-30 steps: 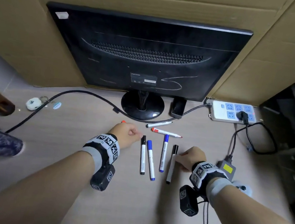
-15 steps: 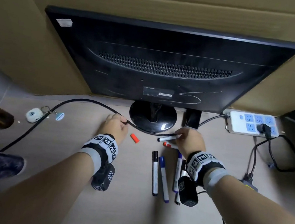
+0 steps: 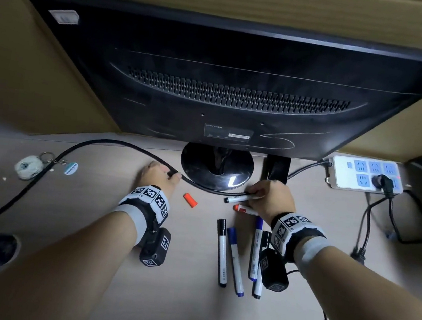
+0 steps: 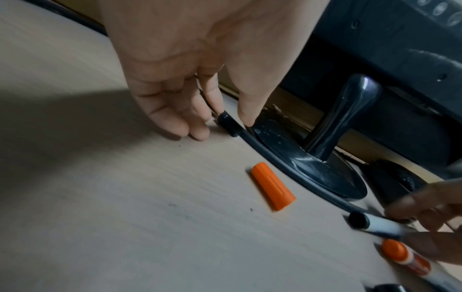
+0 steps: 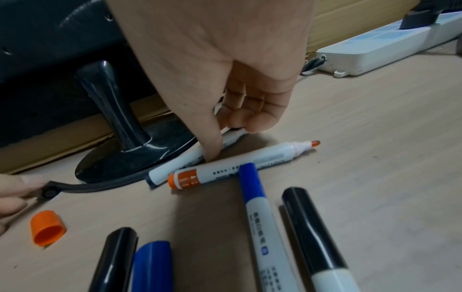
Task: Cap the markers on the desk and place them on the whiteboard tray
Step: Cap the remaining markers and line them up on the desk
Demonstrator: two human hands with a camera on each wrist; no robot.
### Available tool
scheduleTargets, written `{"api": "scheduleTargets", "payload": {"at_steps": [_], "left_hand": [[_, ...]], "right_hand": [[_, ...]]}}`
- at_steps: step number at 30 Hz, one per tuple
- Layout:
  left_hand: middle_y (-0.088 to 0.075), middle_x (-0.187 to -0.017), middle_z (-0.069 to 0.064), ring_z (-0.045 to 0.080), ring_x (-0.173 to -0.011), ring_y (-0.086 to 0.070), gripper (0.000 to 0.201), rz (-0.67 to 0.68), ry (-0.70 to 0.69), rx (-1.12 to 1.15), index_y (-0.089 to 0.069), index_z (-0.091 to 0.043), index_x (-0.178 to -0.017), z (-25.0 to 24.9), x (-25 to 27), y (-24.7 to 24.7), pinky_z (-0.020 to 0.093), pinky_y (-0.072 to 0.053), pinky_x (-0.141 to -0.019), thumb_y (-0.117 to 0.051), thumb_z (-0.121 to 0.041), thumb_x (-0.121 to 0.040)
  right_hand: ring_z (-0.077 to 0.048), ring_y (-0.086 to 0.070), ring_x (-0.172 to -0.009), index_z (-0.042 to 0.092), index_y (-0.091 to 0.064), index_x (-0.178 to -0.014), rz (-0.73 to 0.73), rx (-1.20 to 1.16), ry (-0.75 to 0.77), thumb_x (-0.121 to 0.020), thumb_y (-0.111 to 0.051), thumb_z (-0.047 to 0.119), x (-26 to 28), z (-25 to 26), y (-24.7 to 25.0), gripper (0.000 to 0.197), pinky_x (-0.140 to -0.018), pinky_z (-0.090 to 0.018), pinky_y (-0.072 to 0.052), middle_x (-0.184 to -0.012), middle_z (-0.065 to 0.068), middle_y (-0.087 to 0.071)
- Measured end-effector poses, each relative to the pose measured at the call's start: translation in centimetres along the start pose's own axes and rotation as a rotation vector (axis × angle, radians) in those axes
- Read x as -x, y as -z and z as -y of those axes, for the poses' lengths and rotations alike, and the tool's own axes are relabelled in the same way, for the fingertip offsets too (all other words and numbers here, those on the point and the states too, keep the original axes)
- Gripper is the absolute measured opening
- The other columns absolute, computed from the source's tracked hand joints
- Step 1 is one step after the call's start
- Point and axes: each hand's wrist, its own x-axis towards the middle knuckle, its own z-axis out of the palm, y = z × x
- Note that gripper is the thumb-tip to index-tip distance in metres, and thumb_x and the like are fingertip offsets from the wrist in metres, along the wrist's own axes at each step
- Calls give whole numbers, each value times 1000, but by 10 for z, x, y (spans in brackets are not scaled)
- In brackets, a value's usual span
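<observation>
My left hand [image 3: 173, 175] [image 4: 229, 121] pinches a small black cap [image 4: 228, 124] [image 5: 48, 192] between thumb and forefinger, right against the black cable by the monitor base. My right hand [image 3: 254, 195] [image 5: 230, 138] pinches an uncapped black marker [image 3: 238, 198] [image 5: 185, 164] lying on the desk. Just in front of it lies an uncapped orange marker [image 3: 245, 211] [image 5: 237, 164]. The orange cap [image 3: 190, 200] [image 4: 272, 185] lies loose between my hands. Several capped markers, black [image 3: 222, 251] and blue [image 3: 235, 262], lie in a row nearer to me.
A monitor on a round base [image 3: 216, 169] stands close behind both hands. A black cable [image 3: 95, 144] curves across the desk to the left. A power strip [image 3: 365, 174] with cords sits at the right. A key ring [image 3: 29, 165] lies at the left.
Both hands have moved forward from the row of markers to the monitor base. The left now pinches the black cap and the right the uncapped black marker.
</observation>
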Motion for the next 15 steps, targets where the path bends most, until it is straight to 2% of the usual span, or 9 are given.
{"api": "scheduleTargets", "payload": {"at_steps": [2, 4, 7, 10, 13, 15], "left_hand": [[-76, -107, 6, 28, -104, -70, 33, 6, 14, -8, -63, -14, -99, 2, -1, 0, 39, -58, -89, -75, -41, -85], [-77, -102, 3, 27, -101, -71, 29, 22, 20, -7, -64, -13, -99, 3, -1, 1, 36, -58, -87, -75, -37, -87], [-75, -90, -3, 25, -92, -71, 26, 30, -2, -9, -67, -15, -98, 2, 0, 5, 31, -57, -80, -77, -34, -85], [-66, -75, -9, 23, -81, -70, 19, 24, -36, -14, -65, -21, -85, 1, 3, 8, 27, -53, -70, -80, -32, -82], [-64, -71, -12, 23, -77, -69, 20, -13, -66, -1, -61, -21, -76, 4, 7, 10, 28, -53, -68, -76, -31, -84], [-66, -74, -12, 22, -79, -69, 21, -20, -71, -6, -60, -22, -72, 6, 9, 13, 28, -55, -72, -74, -30, -85]], "right_hand": [[5, -49, -60, 30, -84, -89, -20, -5, -9, -73, -86, 35, -2, -3, -2, 16, -51, 2, -28, -90, 10, -77], [-2, -53, -66, 28, -84, -87, -16, -11, -20, -74, -88, 31, -3, -5, -2, 13, -56, -1, -30, -89, 9, -78], [-10, -62, -77, 26, -85, -89, 21, 3, -18, -74, -86, 21, -1, -2, 1, 16, -70, -14, -43, -92, 6, -79], [-19, -69, -87, 28, -85, -92, 45, 30, -18, -71, -87, 19, -1, -2, 1, 23, -74, -20, -45, -97, 0, -77], [-20, -65, -87, 25, -85, -96, 56, 48, 2, -72, -86, 17, 1, 1, 5, 25, -73, -20, -41, -98, -2, -73], [-18, -65, -86, 22, -85, -95, 63, 28, 8, -72, -87, 16, 4, 3, 9, 24, -74, -23, -45, -96, 0, -74]]}}
